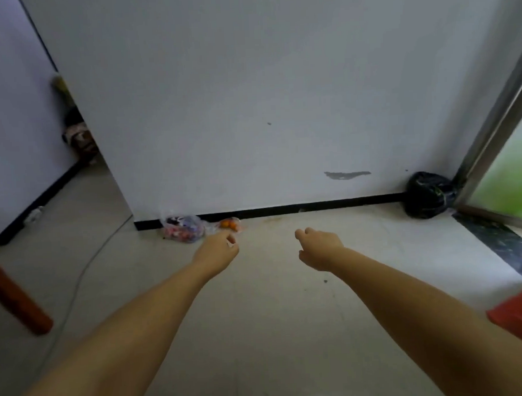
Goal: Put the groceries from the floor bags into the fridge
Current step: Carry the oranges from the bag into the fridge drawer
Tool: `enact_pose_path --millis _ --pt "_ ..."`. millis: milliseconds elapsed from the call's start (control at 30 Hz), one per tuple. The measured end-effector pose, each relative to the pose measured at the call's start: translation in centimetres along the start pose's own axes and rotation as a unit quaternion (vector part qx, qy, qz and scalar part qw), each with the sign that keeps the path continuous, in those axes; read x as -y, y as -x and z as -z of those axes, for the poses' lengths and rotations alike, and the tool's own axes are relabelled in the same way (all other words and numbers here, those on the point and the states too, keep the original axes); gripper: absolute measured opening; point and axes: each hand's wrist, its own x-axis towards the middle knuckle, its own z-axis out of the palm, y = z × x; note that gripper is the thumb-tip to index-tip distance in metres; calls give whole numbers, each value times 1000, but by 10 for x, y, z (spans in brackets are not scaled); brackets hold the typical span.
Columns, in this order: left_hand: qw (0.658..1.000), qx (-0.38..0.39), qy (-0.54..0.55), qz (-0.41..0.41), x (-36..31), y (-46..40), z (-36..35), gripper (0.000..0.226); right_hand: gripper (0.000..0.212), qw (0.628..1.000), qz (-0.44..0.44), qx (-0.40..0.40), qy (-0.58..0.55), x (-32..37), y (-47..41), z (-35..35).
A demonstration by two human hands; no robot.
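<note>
Grocery bags lie on the tiled floor (287,286) against the black skirting of the white wall (250,108): a clear plastic bag (183,229) stuffed with red and dark packets, and touching its right side a smaller clear bag of oranges (230,224). My left hand (218,250) hovers just short of both, fingers (230,239) loosely curled with a small white scrap showing between them; whether I pinch it I cannot tell. My right hand (318,246) hangs near the left, relaxed and holding nothing. A black plastic bag (430,195), knotted and opaque, sits well apart in the corner by the metal door frame (495,121).

The thin film looks slack and unknotted, so I judge a grab at the body rather than the neck could spill oranges, which would roll off across the tile. The fuller bag may tear if lifted by one corner. A white cable (86,265) trails across the floor to my left beside a reddish wooden leg (16,301), a trip risk with loaded arms. No fridge is in view.
</note>
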Motion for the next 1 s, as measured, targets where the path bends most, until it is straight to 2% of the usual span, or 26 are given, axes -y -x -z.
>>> enact_pose_path --millis 267,500,733,1000 --pt "999 7 36 39 68 -101 20 18 36 998 43 33 17 50 -148 -7" --pt "998 15 -22 61 121 -230 62 14 40 996 77 53 10 82 -302 1" --pt "995 43 -56 63 169 -362 81 22 49 992 86 87 -2 110 -438 11" --pt "994 66 -75 41 209 -554 117 10 38 995 30 84 -40 119 -611 24"
